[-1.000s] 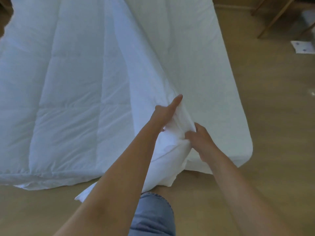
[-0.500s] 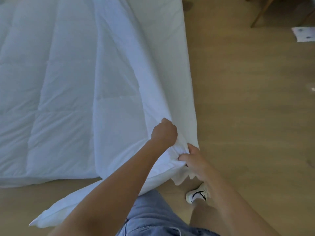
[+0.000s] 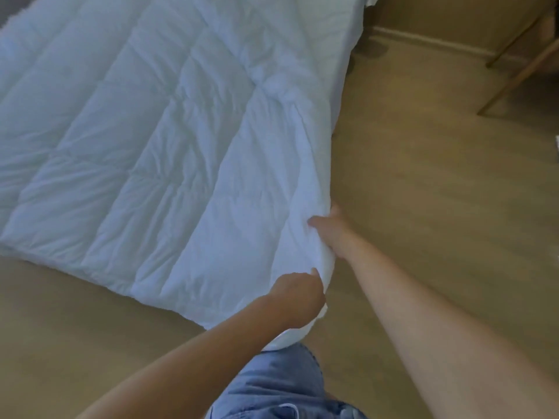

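A white quilted duvet [image 3: 157, 140] lies spread over the bed and fills the left and middle of the head view. Its near right corner hangs over the floor. My left hand [image 3: 298, 293] grips that corner from above, fingers curled into the fabric. My right hand [image 3: 329, 229] holds the duvet's right edge a little farther up, thumb on top and fingers hidden under the cloth. The fabric bunches between the two hands.
Wooden floor [image 3: 438, 192] stretches to the right and in front of the bed. Thin wooden furniture legs [image 3: 514, 71] stand at the upper right by the wall's skirting. My denim shorts [image 3: 284, 385] show at the bottom.
The folded-over duvet half has been pulled to the right and now lies flat over the bed. Both hands moved apart along the right edge while keeping their hold.
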A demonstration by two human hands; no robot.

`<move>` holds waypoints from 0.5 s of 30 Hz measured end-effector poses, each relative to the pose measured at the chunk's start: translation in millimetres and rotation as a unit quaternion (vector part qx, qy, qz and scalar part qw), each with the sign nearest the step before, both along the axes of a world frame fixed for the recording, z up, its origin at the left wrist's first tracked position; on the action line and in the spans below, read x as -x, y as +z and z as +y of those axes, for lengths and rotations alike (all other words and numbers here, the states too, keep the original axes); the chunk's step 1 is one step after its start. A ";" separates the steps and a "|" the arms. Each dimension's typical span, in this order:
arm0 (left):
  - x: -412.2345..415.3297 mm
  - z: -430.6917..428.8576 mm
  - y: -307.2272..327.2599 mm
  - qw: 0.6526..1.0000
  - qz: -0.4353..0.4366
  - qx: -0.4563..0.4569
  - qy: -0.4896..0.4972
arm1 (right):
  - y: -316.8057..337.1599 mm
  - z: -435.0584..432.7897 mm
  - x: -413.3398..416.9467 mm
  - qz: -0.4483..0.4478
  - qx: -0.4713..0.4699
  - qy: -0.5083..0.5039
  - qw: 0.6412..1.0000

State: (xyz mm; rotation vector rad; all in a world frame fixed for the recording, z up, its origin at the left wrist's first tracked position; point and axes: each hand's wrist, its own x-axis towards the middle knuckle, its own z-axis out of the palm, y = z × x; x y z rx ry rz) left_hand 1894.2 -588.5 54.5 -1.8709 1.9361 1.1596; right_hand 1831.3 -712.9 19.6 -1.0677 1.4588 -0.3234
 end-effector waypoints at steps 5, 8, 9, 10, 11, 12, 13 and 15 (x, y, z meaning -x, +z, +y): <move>2.0 -73.0 -26.5 0.981 0.097 -0.038 0.166 | -44.2 -35.5 65.2 0.134 -0.060 0.011 0.989; -14.2 -135.1 -53.4 0.967 0.077 -0.063 0.234 | -51.9 -69.7 123.0 0.223 -0.037 0.115 0.967; -15.3 -152.6 -59.9 0.962 0.072 -0.070 0.253 | -48.5 -83.0 137.5 0.244 -0.019 0.155 0.957; -14.3 -169.7 -65.9 0.955 0.083 -0.079 0.273 | -47.2 -96.1 151.0 0.253 -0.005 0.187 0.949; -12.3 -187.4 -71.8 0.948 0.101 -0.092 0.287 | -47.7 -110.9 162.3 0.258 0.006 0.212 0.943; -9.9 -204.8 -75.9 0.944 0.115 -0.107 0.289 | -48.1 -127.1 170.0 0.265 0.015 0.237 0.934; -8.4 -220.3 -79.8 0.945 0.117 -0.124 0.280 | -48.6 -143.1 174.2 0.270 0.016 0.255 0.928; -9.8 -247.2 -86.4 0.947 0.106 -0.150 0.264 | -51.4 -174.6 175.7 0.264 0.013 0.282 0.922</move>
